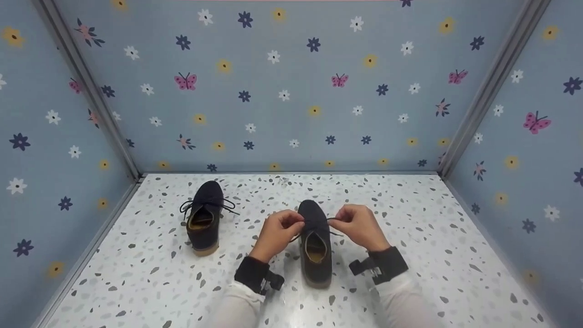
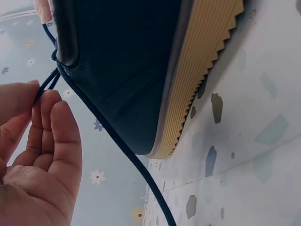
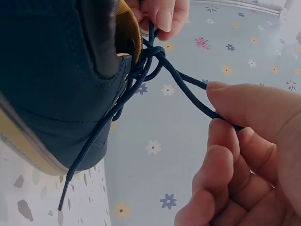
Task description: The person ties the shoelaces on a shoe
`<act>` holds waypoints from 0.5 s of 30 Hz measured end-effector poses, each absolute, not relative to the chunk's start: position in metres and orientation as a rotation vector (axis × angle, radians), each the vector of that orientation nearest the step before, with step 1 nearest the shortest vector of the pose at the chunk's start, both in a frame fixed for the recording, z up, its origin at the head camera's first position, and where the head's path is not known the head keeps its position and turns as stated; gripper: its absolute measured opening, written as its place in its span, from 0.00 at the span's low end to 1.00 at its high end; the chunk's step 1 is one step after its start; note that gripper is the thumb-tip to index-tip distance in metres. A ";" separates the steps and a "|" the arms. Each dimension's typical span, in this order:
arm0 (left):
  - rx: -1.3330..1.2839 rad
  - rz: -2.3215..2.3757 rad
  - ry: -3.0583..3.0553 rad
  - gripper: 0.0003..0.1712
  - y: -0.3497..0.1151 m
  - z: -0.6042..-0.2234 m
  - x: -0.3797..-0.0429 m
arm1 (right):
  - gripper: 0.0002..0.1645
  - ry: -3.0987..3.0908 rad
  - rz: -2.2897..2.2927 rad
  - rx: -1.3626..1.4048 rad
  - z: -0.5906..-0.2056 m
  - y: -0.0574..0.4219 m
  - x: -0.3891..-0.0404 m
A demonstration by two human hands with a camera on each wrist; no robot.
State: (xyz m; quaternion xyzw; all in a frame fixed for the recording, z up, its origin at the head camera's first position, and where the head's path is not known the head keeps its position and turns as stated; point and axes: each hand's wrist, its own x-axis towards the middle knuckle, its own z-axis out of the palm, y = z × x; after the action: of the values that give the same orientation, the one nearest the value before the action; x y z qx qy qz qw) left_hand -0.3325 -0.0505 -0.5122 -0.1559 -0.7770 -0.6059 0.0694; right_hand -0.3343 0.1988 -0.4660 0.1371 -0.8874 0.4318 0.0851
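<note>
A dark navy shoe [image 1: 315,269] stands on the speckled surface between my two hands, toe pointing away. My left hand [image 1: 278,232] pinches a loop of its dark shoelace [image 2: 43,89] between thumb and fingertips at the shoe's left side. On the other side my right hand [image 1: 362,226] pinches another loop of the shoelace [image 3: 188,92] between thumb and forefinger. The loops meet in a knot [image 3: 153,52] over the shoe's tongue, and a loose lace end [image 3: 70,174] hangs down the side. The tan ridged sole [image 2: 181,80] shows in the left wrist view.
A matching dark shoe [image 1: 206,232] with its lace tied in a bow stands to the left. Light blue panels [image 1: 291,91] with flowers and butterflies enclose the speckled white surface [image 1: 150,291] at the back and both sides. Wrist cameras [image 1: 273,280] are strapped on both arms.
</note>
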 end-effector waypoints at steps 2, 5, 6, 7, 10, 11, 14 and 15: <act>-0.458 -1.829 -2.347 0.09 -0.051 -0.511 -0.332 | 0.13 -2.648 1.236 0.414 -0.466 0.198 -0.333; -0.458 -1.810 -2.362 0.10 -0.052 -0.509 -0.331 | 0.15 -2.651 1.148 0.414 -0.467 0.198 -0.332; -0.457 -1.801 -2.368 0.09 -0.052 -0.509 -0.331 | 0.16 -2.650 1.126 0.411 -0.467 0.198 -0.331; -0.457 -1.791 -2.371 0.09 -0.052 -0.509 -0.331 | 0.16 -2.648 1.108 0.412 -0.467 0.198 -0.331; -0.449 -1.776 -2.361 0.07 -0.053 -0.510 -0.331 | 0.18 -2.637 1.084 0.421 -0.468 0.199 -0.331; -0.442 -1.774 -2.359 0.07 -0.053 -0.510 -0.331 | 0.18 -2.634 1.084 0.424 -0.468 0.199 -0.331; -0.430 -1.768 -2.358 0.06 -0.054 -0.509 -0.332 | 0.20 -2.637 1.084 0.429 -0.468 0.200 -0.332; -0.431 -1.763 -2.360 0.07 -0.055 -0.509 -0.332 | 0.20 -2.640 1.083 0.429 -0.468 0.200 -0.332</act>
State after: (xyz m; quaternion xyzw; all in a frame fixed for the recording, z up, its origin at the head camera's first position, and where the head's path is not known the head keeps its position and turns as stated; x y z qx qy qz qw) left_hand -0.3318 -0.0548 -0.5092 -0.1442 -0.7901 -0.5901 0.0822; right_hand -0.3323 0.2002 -0.4684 0.1475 -0.9075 0.3721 0.1276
